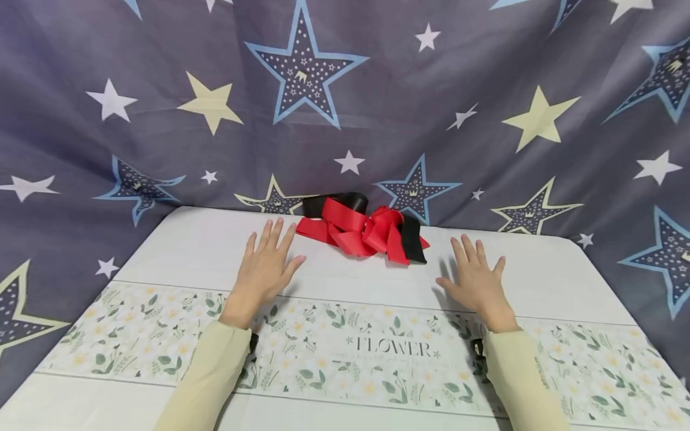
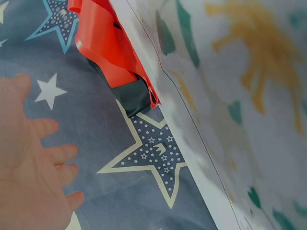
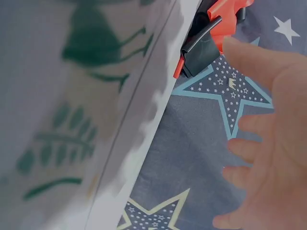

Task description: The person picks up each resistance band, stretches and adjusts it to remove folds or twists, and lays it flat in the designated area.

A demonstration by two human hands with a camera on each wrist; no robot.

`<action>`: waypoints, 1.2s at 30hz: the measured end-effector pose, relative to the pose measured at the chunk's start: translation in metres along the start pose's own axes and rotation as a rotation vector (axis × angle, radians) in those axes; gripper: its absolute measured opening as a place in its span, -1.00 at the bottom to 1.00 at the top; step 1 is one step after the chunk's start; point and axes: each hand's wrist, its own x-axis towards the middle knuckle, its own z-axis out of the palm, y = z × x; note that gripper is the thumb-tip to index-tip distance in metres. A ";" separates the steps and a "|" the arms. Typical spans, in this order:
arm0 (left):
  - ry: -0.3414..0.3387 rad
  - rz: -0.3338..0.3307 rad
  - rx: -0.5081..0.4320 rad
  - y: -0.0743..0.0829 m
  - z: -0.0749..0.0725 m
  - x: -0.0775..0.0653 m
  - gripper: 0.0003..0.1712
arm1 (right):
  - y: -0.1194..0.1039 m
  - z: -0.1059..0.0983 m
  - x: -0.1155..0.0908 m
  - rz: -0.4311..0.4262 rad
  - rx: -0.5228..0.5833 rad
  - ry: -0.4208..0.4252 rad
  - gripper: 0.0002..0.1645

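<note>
A red and black ribbon [image 1: 353, 233], looped and bunched like a bow, lies at the back of the white table between the two hands. To its left is my left hand [image 1: 265, 263], palm down with fingers spread, holding nothing. My right hand [image 1: 477, 278] is held the same way on the right, its fingers apart and a shadow beside it on the table. Both wrist views show the ribbon [image 2: 108, 45] beyond the table edge line, with the left fingers and the right palm [image 3: 283, 129] free of it.
The table cover [image 1: 302, 353] has a floral band with the word FLOWER printed across it. Behind the table hangs a dark curtain [image 1: 404, 108] with star patterns, touching the back edge. Yellow sleeves [image 1: 210, 371] cover both forearms.
</note>
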 end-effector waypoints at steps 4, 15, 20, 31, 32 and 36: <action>0.007 -0.003 -0.003 0.000 0.000 0.002 -0.22 | -0.007 -0.002 0.005 -0.003 0.002 -0.015 0.00; 0.021 -0.001 -0.010 -0.004 -0.006 0.003 -0.22 | -0.026 0.003 0.030 -0.079 0.112 0.049 -0.24; -0.023 0.001 -0.052 -0.001 -0.003 -0.002 -0.23 | -0.031 0.012 0.042 -0.136 0.066 0.093 -0.44; -0.043 0.057 -0.201 0.016 -0.005 -0.007 -0.24 | -0.040 0.023 0.061 -0.087 0.009 0.005 -0.73; -0.048 0.061 -0.208 0.018 -0.005 -0.007 -0.24 | -0.040 0.023 0.062 -0.088 0.013 0.007 -0.80; -0.052 0.072 -0.215 0.022 -0.008 -0.006 -0.25 | -0.041 0.017 0.065 -0.098 0.053 0.030 -0.87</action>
